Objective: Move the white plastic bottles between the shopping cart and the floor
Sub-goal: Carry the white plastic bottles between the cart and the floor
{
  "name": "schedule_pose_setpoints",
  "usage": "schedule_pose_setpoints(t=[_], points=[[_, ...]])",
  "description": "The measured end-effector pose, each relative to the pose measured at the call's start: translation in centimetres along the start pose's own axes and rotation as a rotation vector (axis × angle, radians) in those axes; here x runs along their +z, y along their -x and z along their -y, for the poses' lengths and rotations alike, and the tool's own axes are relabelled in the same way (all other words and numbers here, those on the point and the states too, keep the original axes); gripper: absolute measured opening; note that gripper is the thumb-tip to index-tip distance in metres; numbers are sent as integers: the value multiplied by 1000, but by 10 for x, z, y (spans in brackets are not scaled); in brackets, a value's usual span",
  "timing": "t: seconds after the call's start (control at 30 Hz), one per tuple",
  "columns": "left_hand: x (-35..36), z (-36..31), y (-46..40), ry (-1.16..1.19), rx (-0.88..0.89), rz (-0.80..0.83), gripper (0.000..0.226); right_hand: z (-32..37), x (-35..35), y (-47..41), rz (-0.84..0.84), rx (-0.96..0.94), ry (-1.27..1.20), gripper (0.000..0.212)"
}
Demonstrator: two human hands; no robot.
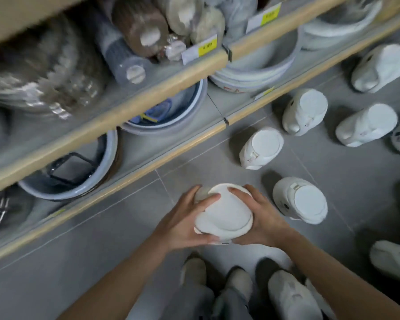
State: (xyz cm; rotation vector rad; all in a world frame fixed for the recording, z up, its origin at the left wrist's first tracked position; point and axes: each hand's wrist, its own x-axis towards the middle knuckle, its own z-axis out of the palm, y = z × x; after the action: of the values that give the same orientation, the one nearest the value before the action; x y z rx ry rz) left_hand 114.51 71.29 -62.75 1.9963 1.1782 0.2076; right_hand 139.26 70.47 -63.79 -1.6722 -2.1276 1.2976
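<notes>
I hold one white plastic bottle (226, 215) between both hands, low over the grey tiled floor (116, 239), its flat round end facing the camera. My left hand (185, 222) grips its left side and my right hand (263, 220) grips its right side, fingers curled over the rim. Several more white bottles stand on the floor to the right, among them one (300, 199) just right of my hands, one (261, 147) farther back and one (305, 110) beyond that. No shopping cart is in view.
A shop shelf unit with wooden edges (148, 88) runs diagonally along the left. Its lower shelf holds pale plastic basins (102, 167) and its upper shelf holds wrapped goods. My feet (194, 271) and more bottles (291, 296) are at the bottom.
</notes>
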Motion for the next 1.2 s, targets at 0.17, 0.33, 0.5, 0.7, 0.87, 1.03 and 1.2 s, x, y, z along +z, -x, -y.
schedule_pose_setpoints(t=[0.17,0.33,0.5,0.7,0.87,1.03,1.2], points=[[-128,-103,14,-58,10,-96,82,119,-127,31,-20,-7,-55,111],[-213,-183,40,-114,59,-320,78,220,-219,63,-118,-135,-79,107],[-275,-257,87,-99,29,-429,76,293,-267,104,-170,-290,-295,101],[-304,-304,166,56,-100,-705,70,377,-269,139,-146,-308,-531,89],[-308,-315,250,194,-270,-915,71,449,-236,153,-1,-353,-542,60],[-319,-301,340,281,-325,-1023,47,520,-185,154,130,-450,-439,52],[-327,-274,438,236,-429,-1131,69,600,-115,153,291,-532,-265,51]])
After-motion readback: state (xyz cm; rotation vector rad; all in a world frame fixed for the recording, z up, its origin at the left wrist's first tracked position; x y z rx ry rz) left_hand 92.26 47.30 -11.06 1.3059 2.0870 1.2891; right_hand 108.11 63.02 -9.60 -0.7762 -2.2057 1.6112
